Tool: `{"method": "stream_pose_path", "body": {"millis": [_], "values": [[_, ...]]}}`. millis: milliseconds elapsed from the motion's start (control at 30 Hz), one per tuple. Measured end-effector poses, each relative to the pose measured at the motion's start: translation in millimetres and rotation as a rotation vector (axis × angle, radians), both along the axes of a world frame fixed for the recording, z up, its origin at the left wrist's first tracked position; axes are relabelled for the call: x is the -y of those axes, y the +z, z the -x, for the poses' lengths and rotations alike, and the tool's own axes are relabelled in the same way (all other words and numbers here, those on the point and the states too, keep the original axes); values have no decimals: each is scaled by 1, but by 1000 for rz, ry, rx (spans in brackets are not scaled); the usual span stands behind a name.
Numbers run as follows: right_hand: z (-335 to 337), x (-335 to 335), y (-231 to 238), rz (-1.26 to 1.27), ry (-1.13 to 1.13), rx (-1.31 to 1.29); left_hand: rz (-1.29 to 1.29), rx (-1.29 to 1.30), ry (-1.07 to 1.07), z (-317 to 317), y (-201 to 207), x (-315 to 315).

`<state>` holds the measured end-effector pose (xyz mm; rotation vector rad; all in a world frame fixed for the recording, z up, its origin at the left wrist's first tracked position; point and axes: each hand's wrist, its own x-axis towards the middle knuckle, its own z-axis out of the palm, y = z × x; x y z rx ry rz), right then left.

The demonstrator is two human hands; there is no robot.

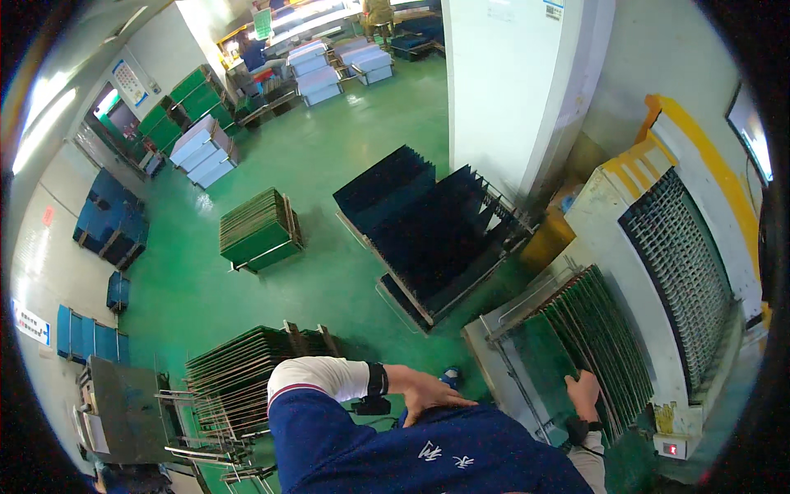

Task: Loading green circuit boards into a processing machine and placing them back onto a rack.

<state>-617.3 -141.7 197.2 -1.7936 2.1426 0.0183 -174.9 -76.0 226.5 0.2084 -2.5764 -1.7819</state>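
My right hand (583,395) grips the edge of a green board (533,362) at the near end of a rack. The thumb lies toward the board's face, and part of the fingers is hidden behind it. Many similar thin green boards (597,329) stand on edge in a row beside that hand. My left hand (429,395) rests against the front of my dark blue shirt (395,445), fingers stretched out and holding nothing. Both wrists wear black bands.
A roller conveyor machine (683,272) stands at the right. Ahead are a rack of dark panels (428,230) and a smaller stack of green boards (259,230). Another loaded rack (239,379) stands at my left. A white pillar (510,90) rises beyond. People sit at a far bench.
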Motion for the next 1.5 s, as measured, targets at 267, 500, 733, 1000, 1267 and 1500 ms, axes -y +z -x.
{"method": "stream_pose_path", "body": {"millis": [267, 500, 733, 1000, 1267, 1500], "values": [[-27, -10, 29, -35, 21, -14, 24, -139, -46, 16, -23, -2], [-14, -25, 8, -37, 135, -34, 35, -44, 5, 24, -10, -1], [-16, -18, 115, -24, 188, 5, 81, 75, 47, 33, -16, -2], [66, -30, 267, 47, -302, 30, 116, 38, 17, 50, 2, 20], [198, -16, 268, 682, -583, 1373, 157, 49, 119, 67, 21, 33], [239, 51, 209, 823, -588, 1955, 122, 200, 142, 81, 32, 37]]}}
